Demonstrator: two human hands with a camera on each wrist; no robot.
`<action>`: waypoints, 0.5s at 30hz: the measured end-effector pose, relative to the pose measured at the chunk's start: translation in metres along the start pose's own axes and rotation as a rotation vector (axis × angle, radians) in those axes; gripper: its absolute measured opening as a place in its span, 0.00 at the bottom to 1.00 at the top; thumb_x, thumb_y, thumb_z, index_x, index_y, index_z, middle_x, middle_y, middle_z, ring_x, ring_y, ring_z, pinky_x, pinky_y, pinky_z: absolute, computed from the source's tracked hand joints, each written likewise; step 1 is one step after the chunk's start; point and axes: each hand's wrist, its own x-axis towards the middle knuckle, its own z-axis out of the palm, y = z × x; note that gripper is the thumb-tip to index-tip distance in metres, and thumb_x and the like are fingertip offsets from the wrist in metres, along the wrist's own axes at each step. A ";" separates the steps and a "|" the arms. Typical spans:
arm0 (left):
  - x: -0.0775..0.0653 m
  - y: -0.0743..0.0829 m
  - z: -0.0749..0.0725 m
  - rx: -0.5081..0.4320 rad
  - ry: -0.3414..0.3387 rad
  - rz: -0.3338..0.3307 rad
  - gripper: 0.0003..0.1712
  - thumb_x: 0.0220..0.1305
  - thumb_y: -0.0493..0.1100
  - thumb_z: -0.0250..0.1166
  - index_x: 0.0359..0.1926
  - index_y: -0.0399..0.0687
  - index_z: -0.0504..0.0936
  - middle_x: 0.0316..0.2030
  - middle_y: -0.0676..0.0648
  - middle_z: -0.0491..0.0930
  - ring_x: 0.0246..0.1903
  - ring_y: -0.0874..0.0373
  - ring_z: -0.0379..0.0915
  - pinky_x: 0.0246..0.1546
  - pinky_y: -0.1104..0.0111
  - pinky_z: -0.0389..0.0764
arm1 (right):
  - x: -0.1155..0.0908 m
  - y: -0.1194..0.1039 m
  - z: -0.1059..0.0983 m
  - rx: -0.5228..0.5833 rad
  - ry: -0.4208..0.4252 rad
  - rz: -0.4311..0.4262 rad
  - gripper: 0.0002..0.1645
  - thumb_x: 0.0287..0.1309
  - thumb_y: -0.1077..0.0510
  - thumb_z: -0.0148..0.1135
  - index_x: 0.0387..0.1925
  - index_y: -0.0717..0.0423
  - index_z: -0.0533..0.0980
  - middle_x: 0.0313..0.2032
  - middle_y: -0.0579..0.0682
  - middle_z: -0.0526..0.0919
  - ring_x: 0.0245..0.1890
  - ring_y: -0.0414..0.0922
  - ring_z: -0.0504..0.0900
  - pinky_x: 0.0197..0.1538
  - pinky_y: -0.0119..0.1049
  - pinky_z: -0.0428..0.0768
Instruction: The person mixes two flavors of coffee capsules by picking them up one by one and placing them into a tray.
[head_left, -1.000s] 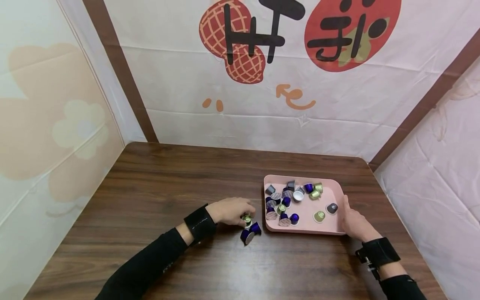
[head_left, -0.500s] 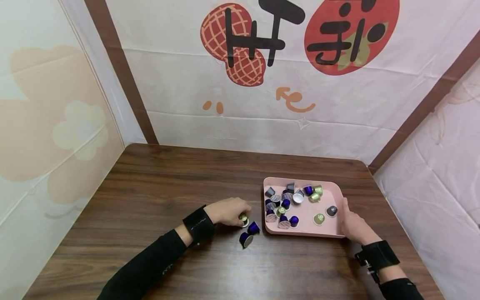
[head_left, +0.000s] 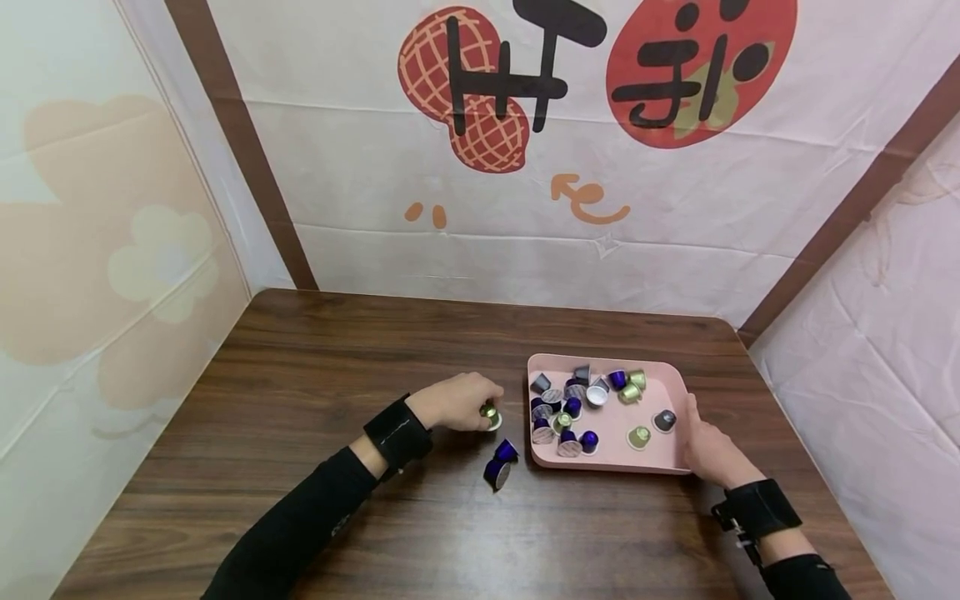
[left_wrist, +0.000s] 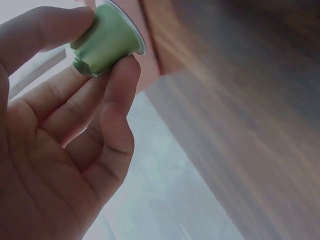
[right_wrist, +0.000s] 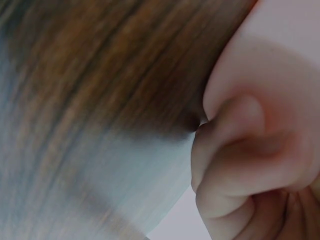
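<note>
My left hand (head_left: 454, 402) pinches a green coffee capsule (left_wrist: 107, 40) between thumb and fingertips, a little left of the pink tray (head_left: 609, 433). The left wrist view shows the capsule's pale rim facing away from the palm. On the table just in front of that hand lie two dark blue capsules (head_left: 497, 473), side by side. My right hand (head_left: 711, 448) grips the tray's right end near its front corner. Its fingers (right_wrist: 225, 175) curl against the tray wall in the right wrist view.
Several blue, grey and green capsules (head_left: 573, 407) crowd the tray's left half, with a few more to the right, among them a grey capsule (head_left: 664, 420). The wooden table (head_left: 390, 342) ends at a printed fabric backdrop (head_left: 360, 258) behind, with fabric on both sides.
The left hand has taken the green capsule away from the two blue ones and moved it slightly towards the back of the table. The right hand stays at the tray.
</note>
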 end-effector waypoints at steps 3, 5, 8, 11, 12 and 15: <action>0.005 0.004 -0.006 -0.013 0.033 0.021 0.06 0.56 0.40 0.67 0.29 0.52 0.76 0.25 0.56 0.73 0.23 0.65 0.65 0.24 0.72 0.67 | 0.001 -0.001 -0.001 -0.003 -0.004 0.000 0.44 0.59 0.70 0.46 0.66 0.76 0.31 0.24 0.58 0.71 0.24 0.50 0.72 0.31 0.46 0.71; 0.009 0.006 -0.009 -0.019 0.043 0.033 0.05 0.56 0.40 0.66 0.30 0.52 0.76 0.25 0.56 0.73 0.23 0.65 0.64 0.25 0.73 0.67 | 0.002 -0.001 -0.001 -0.008 0.001 -0.001 0.44 0.59 0.70 0.45 0.66 0.77 0.31 0.26 0.59 0.72 0.25 0.50 0.72 0.31 0.46 0.71; 0.017 0.013 -0.012 -0.028 0.041 0.047 0.04 0.57 0.40 0.65 0.30 0.52 0.77 0.25 0.56 0.73 0.23 0.65 0.64 0.25 0.73 0.66 | 0.001 0.000 0.000 -0.008 0.002 -0.004 0.44 0.59 0.70 0.46 0.66 0.77 0.31 0.26 0.60 0.72 0.25 0.51 0.73 0.32 0.47 0.72; 0.025 0.021 -0.014 -0.035 0.042 0.061 0.04 0.56 0.40 0.65 0.30 0.53 0.77 0.26 0.57 0.73 0.24 0.65 0.65 0.25 0.74 0.66 | 0.000 0.002 0.001 -0.008 0.027 -0.029 0.45 0.57 0.70 0.47 0.66 0.77 0.32 0.29 0.64 0.74 0.27 0.52 0.74 0.34 0.49 0.73; 0.028 0.025 -0.015 -0.036 0.040 0.067 0.04 0.57 0.40 0.65 0.30 0.53 0.77 0.26 0.56 0.73 0.24 0.64 0.65 0.25 0.73 0.66 | -0.001 0.002 0.002 -0.009 0.035 -0.037 0.45 0.56 0.71 0.48 0.66 0.77 0.33 0.30 0.65 0.75 0.28 0.52 0.74 0.34 0.49 0.73; 0.039 0.033 -0.017 -0.017 0.042 0.080 0.05 0.57 0.41 0.65 0.30 0.53 0.76 0.26 0.56 0.72 0.24 0.64 0.65 0.25 0.74 0.66 | -0.002 0.002 0.001 -0.009 0.049 -0.047 0.46 0.55 0.71 0.48 0.66 0.77 0.33 0.33 0.67 0.75 0.29 0.52 0.74 0.35 0.50 0.73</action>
